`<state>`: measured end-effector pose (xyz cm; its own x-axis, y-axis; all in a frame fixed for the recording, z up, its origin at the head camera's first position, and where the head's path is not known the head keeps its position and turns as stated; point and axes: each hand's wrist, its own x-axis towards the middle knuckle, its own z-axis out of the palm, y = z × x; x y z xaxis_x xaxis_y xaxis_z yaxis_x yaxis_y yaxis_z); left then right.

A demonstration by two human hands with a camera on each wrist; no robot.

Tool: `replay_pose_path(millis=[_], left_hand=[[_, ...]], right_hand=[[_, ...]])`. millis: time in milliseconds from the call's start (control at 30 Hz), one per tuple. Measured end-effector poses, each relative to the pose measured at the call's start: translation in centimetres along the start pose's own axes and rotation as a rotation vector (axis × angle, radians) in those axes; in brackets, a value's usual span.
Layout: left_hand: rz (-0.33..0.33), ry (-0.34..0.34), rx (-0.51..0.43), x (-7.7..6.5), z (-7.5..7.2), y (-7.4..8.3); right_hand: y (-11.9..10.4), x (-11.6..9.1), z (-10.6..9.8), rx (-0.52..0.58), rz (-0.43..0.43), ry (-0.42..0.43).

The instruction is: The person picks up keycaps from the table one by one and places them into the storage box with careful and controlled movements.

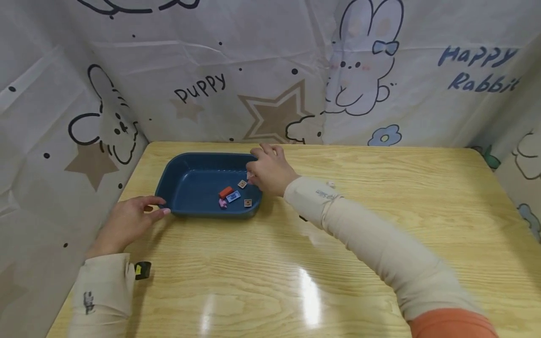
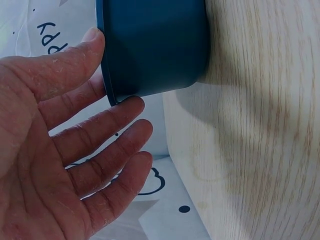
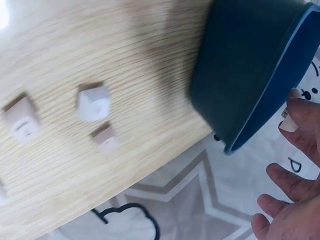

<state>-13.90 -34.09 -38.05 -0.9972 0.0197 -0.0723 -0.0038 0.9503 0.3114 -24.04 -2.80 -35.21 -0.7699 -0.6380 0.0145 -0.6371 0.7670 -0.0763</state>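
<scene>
A dark blue plastic bin (image 1: 207, 213) sits at the table's back left. My left hand (image 1: 131, 220) pinches its left end by the rim; in the left wrist view the thumb and index finger touch the rim while the other fingers spread loosely. Over the bin's right end, my right hand (image 1: 272, 171) pinches a small pale keycap (image 3: 288, 124), partly hidden by the fingers. Inside lie a red piece (image 1: 226, 192), a blue keycap (image 1: 233, 196), a small pink piece (image 1: 222, 203) and two small brownish square keycaps, one (image 1: 248, 203) near the front wall.
Pale keycaps, one a whitish cap (image 3: 94, 104), lie on the wooden table (image 1: 253, 277) right of the bin, mostly hidden by the right sleeve (image 1: 363, 234) in the head view. A printed cloth (image 1: 270, 61) hangs behind and beside the table.
</scene>
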Motion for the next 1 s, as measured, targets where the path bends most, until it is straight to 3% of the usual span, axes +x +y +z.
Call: replay_pose_path(millis=[367,700,1000], left_hand=[[-0.009,0.008,-0.023,-0.1,0.0,0.3],[-0.013,-0.024,-0.028,0.0,-0.1,-0.1],[-0.013,-0.018,-0.012,0.0,0.0,0.0]], right_hand=[[-0.5,0.4,0.7,-0.003,-0.004,0.006],[2.6,-1.0,1.1,0.021,0.084,0.058],[6.2,-3.3,0.9,0.052,0.162,0.044]])
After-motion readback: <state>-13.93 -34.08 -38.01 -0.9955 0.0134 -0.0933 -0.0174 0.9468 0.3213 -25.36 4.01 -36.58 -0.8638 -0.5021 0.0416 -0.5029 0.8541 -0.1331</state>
